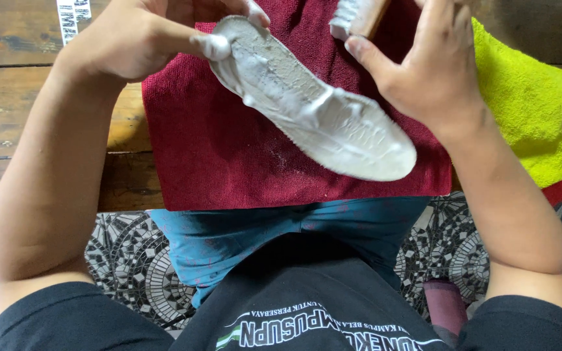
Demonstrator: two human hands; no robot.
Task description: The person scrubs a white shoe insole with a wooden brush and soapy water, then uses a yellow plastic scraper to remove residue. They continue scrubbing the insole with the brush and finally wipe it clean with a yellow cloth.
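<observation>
The foam-covered insole (307, 97) hangs over the red towel (229, 149), long axis running from near-right up to far-left. The left hand (138, 39) pinches its far end; the right hand's (430, 71) fingers (365, 55) clasp a brush (358, 16) just beyond.

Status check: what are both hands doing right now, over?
Left hand grips foam-covered white shoe insole at one end. Right hand holds wooden-backed brush above it. Dark red towel beneath, nothing blocking.

A wooden counter (14, 97) carries a dark red towel (229, 149), a yellow-green cloth (528, 97) just beside it, and a white printed label (73, 16).
</observation>
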